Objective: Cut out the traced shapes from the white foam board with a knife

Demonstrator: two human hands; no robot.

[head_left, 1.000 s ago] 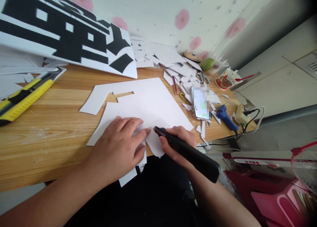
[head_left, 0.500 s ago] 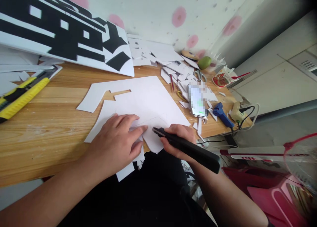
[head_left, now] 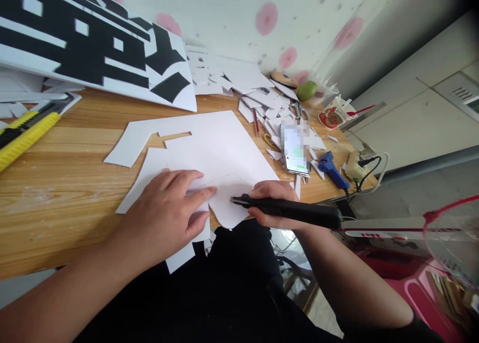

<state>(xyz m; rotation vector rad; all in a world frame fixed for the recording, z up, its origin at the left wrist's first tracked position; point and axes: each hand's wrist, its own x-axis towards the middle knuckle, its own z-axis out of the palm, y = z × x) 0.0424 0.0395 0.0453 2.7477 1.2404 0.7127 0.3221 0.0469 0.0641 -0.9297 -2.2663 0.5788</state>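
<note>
A white foam board [head_left: 220,143] with a notch and cut edges lies on the wooden table, its near part reaching over the front edge. Faint pencil lines curve across it. My left hand [head_left: 170,203] rests flat on the board with fingers spread. In my right hand [head_left: 273,200] is a black utility knife [head_left: 299,210], its handle pointing right and its tip over the board near the rounded lower corner. Whether the tip touches the board I cannot tell. Below my left hand a white strip [head_left: 181,258] sticks out past the table edge.
A yellow utility knife [head_left: 30,131] lies at the left, below a board with black shapes [head_left: 108,58]. White offcuts [head_left: 267,103], scissors [head_left: 299,111], a phone [head_left: 295,148], a blue glue gun [head_left: 332,171], a power strip [head_left: 357,166] and a paper cup [head_left: 334,114] are on the right.
The black knife has swung to lie more level, its tip slightly lower on the board. My right forearm has moved up with it. My left hand stays on the board; the view shifted slightly.
</note>
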